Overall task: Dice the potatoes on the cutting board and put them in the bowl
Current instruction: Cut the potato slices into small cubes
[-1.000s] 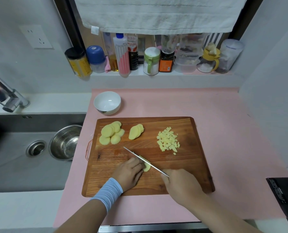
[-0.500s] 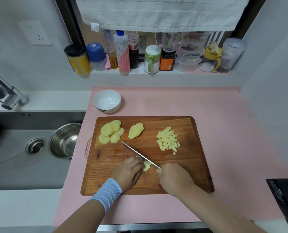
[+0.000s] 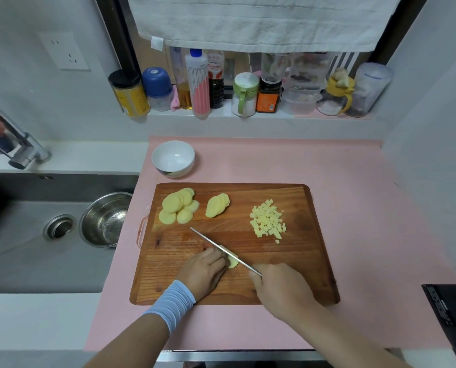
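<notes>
On the wooden cutting board (image 3: 296,264), my left hand (image 3: 204,272) holds down a small stack of potato slices (image 3: 233,262) with curled fingers. My right hand (image 3: 280,290) grips the handle of a knife (image 3: 216,245), whose blade runs up-left across those slices. Two groups of round potato slices lie at the board's far left (image 3: 179,205) and a little right of it (image 3: 217,205). A pile of diced potato (image 3: 268,221) sits on the right half. The white bowl (image 3: 173,158) stands empty behind the board's far left corner.
A sink (image 3: 22,248) at left holds a steel bowl (image 3: 103,219), with the faucet (image 3: 17,144) above. Jars and bottles (image 3: 245,94) line the back ledge under a hanging towel (image 3: 261,19). A pink mat (image 3: 354,208) lies under the board. A black object (image 3: 450,314) sits at right.
The knife and my right hand have shifted left along the slices under my left hand, so less potato shows right of the blade. The slices and dice farther back have not moved.
</notes>
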The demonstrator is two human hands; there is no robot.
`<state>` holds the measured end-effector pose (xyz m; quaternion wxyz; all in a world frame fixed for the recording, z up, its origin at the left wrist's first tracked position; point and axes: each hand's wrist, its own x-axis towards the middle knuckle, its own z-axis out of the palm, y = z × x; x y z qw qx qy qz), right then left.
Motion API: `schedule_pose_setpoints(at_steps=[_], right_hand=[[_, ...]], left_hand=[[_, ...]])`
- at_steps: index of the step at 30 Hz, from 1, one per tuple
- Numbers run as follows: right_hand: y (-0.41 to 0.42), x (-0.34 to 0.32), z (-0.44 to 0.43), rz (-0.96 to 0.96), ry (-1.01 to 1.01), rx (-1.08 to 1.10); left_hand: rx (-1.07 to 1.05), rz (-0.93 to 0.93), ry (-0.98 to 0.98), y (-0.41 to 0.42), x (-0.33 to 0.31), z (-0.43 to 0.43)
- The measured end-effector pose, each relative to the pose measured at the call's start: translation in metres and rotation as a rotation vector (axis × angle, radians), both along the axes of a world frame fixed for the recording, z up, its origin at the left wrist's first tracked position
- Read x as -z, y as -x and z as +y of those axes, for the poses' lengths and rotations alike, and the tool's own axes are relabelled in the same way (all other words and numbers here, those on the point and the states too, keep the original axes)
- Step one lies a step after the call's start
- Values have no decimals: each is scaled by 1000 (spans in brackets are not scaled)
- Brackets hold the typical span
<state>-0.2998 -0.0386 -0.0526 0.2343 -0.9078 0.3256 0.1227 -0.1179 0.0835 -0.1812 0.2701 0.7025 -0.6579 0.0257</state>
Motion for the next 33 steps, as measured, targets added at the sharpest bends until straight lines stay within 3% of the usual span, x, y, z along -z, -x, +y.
schedule_pose_setpoints(at_steps=[12,21,33], right_hand=[[-15,10,-5,69,-77,67],[-26,13,-8,70,-79,77],[-8,0,3,19,-70,42]], left_hand=[[23,31,52,0,-3,-1],[-22,-53,16,3,6,1],[-60,39,81,5,9,2]])
